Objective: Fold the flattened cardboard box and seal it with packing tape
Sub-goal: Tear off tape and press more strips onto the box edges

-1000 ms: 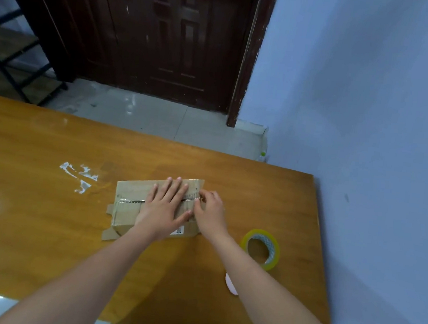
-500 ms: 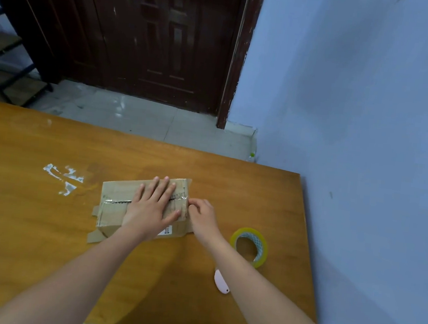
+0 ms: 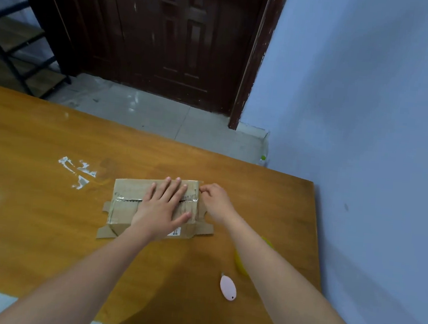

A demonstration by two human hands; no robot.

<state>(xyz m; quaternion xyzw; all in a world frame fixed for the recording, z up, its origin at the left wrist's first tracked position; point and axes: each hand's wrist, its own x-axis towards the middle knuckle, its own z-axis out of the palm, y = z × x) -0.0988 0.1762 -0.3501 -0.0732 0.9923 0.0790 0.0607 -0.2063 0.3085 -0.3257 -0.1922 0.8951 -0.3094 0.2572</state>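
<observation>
A small brown cardboard box [image 3: 125, 200] lies folded on the wooden table [image 3: 33, 209], with a strip of clear tape along its top seam. My left hand [image 3: 163, 206] presses flat on the box top, fingers straight. At the box's right end my right hand [image 3: 215, 200] has its fingers curled against the edge where the tape ends; what the fingertips hold is hidden. The yellow tape roll [image 3: 241, 265] lies on the table to the right, mostly behind my right forearm.
A small pink oval cutter [image 3: 227, 289] lies near the table's front right. White tape residue [image 3: 77, 172] marks the table left of the box. A blue wall runs along the table's right edge. A dark wooden door and a black metal shelf stand beyond.
My right hand slid up along the box's right end toward its far corner. The left hand stayed pressed on the box. The camera view shifted, and my forearm now hides most of the tape roll.
</observation>
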